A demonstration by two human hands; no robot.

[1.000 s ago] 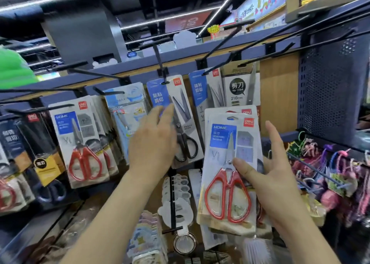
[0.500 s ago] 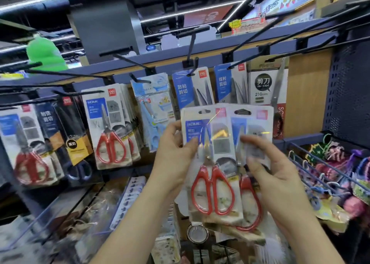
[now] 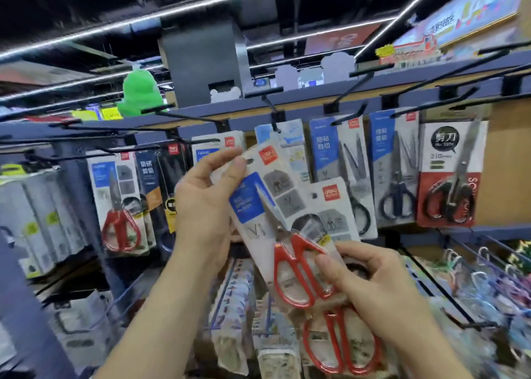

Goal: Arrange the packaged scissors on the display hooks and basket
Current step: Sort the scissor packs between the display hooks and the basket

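Tilting leftward, upright before, front scissors pack (image 3: 260,206), left hand (image 3: 201,206) pinching top, right hand (image 3: 373,286) pinching bottom

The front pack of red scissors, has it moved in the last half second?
Yes. The front pack has tipped, its top swinging left, off the hanging black-scissors pack toward the pale blue pack.

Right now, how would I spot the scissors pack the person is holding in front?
Look at the long blue rail with black hooks. In front of its middle, the left hand pinches the top and the right hand the bottom of a white red-handled scissors pack. Unlike the hanging packs, it's tilted, off any hook, overlapping a second pack.
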